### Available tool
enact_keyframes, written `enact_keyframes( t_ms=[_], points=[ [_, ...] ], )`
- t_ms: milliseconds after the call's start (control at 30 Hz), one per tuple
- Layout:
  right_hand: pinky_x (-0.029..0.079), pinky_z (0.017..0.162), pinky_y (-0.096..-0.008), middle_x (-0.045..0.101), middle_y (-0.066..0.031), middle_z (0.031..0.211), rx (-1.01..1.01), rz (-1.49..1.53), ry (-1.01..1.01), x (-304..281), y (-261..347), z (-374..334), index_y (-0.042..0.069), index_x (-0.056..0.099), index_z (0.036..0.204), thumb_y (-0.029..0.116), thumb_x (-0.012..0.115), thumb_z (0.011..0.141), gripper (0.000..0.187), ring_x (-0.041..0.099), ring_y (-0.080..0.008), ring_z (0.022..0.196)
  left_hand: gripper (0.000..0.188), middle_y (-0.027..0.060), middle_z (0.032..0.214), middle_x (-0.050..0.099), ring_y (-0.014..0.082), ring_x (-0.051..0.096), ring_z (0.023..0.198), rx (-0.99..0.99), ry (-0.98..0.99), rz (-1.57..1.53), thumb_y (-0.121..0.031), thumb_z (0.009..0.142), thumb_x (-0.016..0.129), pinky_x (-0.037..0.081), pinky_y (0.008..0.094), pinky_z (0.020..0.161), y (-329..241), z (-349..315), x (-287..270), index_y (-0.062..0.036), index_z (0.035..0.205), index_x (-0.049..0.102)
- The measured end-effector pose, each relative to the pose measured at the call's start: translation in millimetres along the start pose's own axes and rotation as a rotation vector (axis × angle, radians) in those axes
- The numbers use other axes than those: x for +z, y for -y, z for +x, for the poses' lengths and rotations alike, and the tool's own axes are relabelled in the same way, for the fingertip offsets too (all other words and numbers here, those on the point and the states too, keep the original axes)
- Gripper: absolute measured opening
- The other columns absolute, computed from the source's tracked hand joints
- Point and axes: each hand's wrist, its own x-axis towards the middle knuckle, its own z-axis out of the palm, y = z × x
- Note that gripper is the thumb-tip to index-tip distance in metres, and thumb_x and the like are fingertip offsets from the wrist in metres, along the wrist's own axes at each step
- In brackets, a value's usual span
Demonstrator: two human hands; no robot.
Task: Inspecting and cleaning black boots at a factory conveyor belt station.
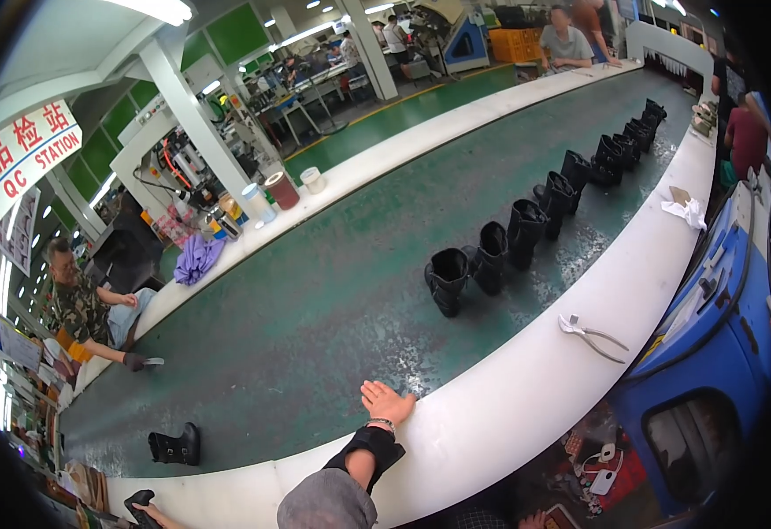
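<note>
My left hand (387, 402) lies flat and open at the near edge of the green conveyor belt (315, 326), its fingers spread and a bracelet at the wrist. A black cuff covers part of that forearm, and grey rounded cloth (327, 501) lies beside it. Low in the picture, my right hand (533, 520) is mostly cut off by the edge; its visible fingers look stretched out next to a flat phone-like device (562, 517). On the belt stand several black boots (450, 280) in a slanting row. A single buckled black boot (174, 444) lies at the lower left.
Pliers (590, 335) and a white cloth (687, 210) rest on the white ledge (526, 379). Across the belt, a co-worker (95, 309) in camouflage holds a small tool. Another person's hand (149, 513) grips a dark boot. Blue machinery (694, 370) stands at the right.
</note>
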Motion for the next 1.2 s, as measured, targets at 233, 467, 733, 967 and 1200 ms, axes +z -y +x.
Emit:
enact_keyframes(
  t_ms=[233,467,733,967,1200],
  points=[
    [0.043,0.091,-0.0415,0.060,-0.0198,0.112,-0.015,0.010,0.121,-24.1,-0.2,2.2,-0.006,0.054,0.123,0.030,0.056,0.091,0.048,0.057,-0.0273,0.103,0.104,0.0339,0.151,0.001,0.0450,-0.006,0.142,-0.012,-0.003,-0.012,-0.057,0.081,0.049,-0.001,0.0486,0.114,-1.6,2.7,-0.3,0.0148,0.143,0.007],
    [0.044,0.089,-0.0408,0.061,-0.0192,0.110,0.008,0.071,0.246,-19.2,11.1,26.4,-0.006,0.054,0.123,0.030,0.056,0.091,0.048,0.058,-0.0266,0.101,0.105,0.0362,0.149,0.002,0.0472,-0.004,0.141,0.014,-0.018,-0.008,-0.057,0.080,0.051,0.002,0.0515,0.114,0.4,-0.1,-1.0,0.0174,0.141,0.009],
    [0.044,0.087,-0.0401,0.062,-0.0186,0.108,0.052,0.167,0.384,-12.9,37.1,58.2,-0.006,0.055,0.122,0.031,0.056,0.091,0.048,0.058,-0.0258,0.099,0.098,0.0413,0.145,0.010,0.0514,0.005,0.139,0.075,-0.120,-0.062,-0.050,0.078,0.056,0.008,0.0530,0.113,-2.3,-13.4,-2.6,0.0182,0.138,0.018],
    [0.045,0.086,-0.0394,0.062,-0.0180,0.106,0.132,0.216,0.520,-22.1,53.6,79.1,-0.006,0.055,0.121,0.031,0.057,0.091,0.047,0.059,-0.0250,0.098,0.090,0.0430,0.143,0.017,0.0538,0.011,0.137,0.120,-0.164,-0.080,-0.046,0.078,0.057,0.012,0.0552,0.112,0.6,-16.4,-3.6,0.0161,0.136,0.027],
    [0.045,0.084,-0.0387,0.063,-0.0174,0.104,0.202,0.294,0.662,-20.8,85.5,111.2,-0.005,0.056,0.121,0.031,0.057,0.091,0.047,0.059,-0.0243,0.096,0.090,0.0457,0.140,0.016,0.0560,0.011,0.135,0.162,-0.153,-0.070,-0.045,0.078,0.059,0.012,0.0569,0.111,-0.3,-15.8,-5.6,0.0169,0.135,0.028]
  ],
)
